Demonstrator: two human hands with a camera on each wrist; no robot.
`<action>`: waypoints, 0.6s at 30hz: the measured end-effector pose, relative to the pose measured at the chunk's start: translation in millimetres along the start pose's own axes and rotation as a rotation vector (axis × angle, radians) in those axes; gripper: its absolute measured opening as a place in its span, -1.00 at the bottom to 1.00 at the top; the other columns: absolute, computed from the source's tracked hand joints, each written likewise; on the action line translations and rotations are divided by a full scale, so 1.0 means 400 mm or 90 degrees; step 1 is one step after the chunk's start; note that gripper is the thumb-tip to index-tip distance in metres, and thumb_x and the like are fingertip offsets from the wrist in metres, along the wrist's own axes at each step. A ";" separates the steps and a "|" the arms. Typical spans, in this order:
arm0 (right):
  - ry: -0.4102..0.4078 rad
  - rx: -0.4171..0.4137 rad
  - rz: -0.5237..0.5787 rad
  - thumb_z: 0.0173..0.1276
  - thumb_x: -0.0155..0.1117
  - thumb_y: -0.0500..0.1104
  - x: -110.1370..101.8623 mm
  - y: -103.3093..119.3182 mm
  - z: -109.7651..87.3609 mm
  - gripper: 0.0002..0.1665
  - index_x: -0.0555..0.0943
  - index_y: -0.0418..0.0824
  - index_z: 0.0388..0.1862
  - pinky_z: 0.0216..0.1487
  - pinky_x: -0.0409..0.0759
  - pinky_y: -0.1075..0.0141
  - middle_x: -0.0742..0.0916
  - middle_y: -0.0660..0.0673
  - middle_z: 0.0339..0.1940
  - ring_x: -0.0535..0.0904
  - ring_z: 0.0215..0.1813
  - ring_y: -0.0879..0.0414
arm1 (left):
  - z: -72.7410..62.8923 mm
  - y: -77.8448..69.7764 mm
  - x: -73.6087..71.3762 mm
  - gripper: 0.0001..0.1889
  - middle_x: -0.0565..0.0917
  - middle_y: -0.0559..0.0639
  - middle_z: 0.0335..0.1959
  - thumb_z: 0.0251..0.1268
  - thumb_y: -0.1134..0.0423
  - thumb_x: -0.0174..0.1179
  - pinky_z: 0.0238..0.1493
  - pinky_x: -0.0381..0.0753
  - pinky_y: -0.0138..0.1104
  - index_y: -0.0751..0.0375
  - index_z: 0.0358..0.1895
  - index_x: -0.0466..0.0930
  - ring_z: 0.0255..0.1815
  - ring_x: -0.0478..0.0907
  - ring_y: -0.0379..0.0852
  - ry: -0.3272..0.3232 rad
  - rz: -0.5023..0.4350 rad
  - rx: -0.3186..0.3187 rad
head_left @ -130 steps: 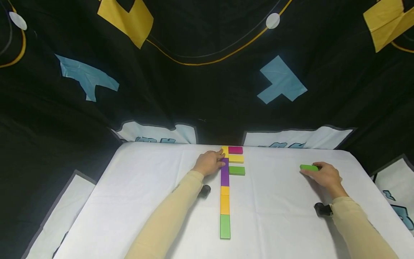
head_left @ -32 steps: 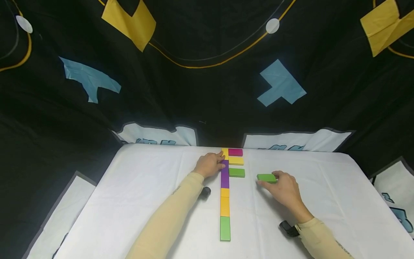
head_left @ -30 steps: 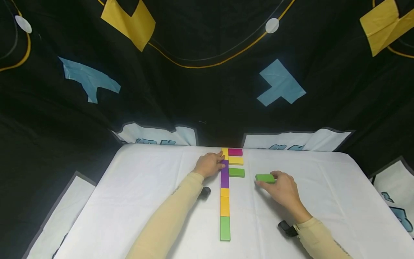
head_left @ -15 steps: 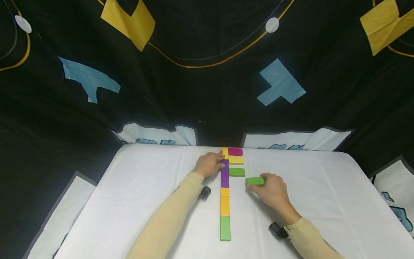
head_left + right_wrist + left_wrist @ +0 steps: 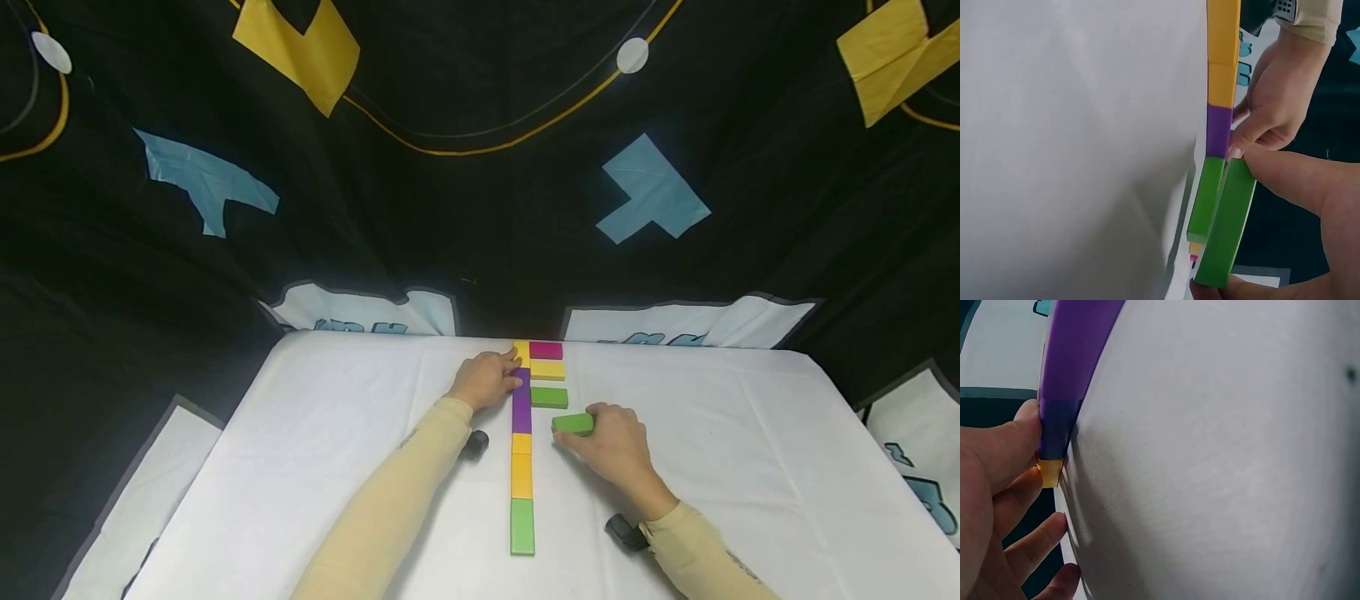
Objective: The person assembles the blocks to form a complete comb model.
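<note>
In the head view my right hand point(image 5: 617, 446) pinches a green block point(image 5: 573, 425) between thumb and fingers, just right of the column and above the table. The right wrist view shows this held block point(image 5: 1227, 225) beside a second green block point(image 5: 1207, 197). My left hand point(image 5: 486, 381) touches the far end of the column, thumb against the purple block point(image 5: 521, 408) and fingertips at the yellow block point(image 5: 522, 353). In the left wrist view its other fingers point(image 5: 1038, 547) extend past the blocks without gripping them.
Right of the column's far end lie a magenta block point(image 5: 546, 351), a yellow block point(image 5: 547, 371) and a green block point(image 5: 549, 397). Nearer are orange blocks point(image 5: 521, 475) and a light green block point(image 5: 522, 527). A white cloth point(image 5: 300, 467) covers the table; a dark curtain point(image 5: 450, 233) hangs behind.
My right hand has carried the green block leftward from the table's right side to near the column. The left hand has stayed in place on the column's far end.
</note>
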State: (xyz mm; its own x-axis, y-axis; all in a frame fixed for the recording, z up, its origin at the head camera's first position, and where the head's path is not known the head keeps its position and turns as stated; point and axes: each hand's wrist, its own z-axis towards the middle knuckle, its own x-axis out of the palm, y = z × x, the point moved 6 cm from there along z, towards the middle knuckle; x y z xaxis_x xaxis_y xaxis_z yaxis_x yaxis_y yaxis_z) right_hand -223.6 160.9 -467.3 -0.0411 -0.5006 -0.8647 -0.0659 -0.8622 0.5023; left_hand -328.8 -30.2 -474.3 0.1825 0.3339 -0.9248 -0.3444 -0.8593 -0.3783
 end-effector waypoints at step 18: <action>0.041 0.008 -0.047 -0.01 0.60 0.19 0.044 0.039 0.004 -0.16 0.63 -0.43 0.04 -0.33 0.48 0.17 0.62 -0.15 -0.39 0.46 -0.25 -0.03 | 0.000 -0.003 -0.001 -0.49 0.39 -0.11 0.48 0.42 0.01 0.24 0.41 0.37 -0.06 -0.04 0.39 0.48 0.43 0.40 0.06 0.002 0.004 0.003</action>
State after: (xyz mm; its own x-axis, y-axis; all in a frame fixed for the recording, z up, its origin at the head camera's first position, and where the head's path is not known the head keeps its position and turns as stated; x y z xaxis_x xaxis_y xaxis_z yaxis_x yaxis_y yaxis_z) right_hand -227.1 138.9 -474.8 0.0285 -0.4395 -0.8978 -0.0792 -0.8963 0.4363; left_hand -328.7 -29.3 -473.6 0.1830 0.3277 -0.9269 -0.3503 -0.8592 -0.3729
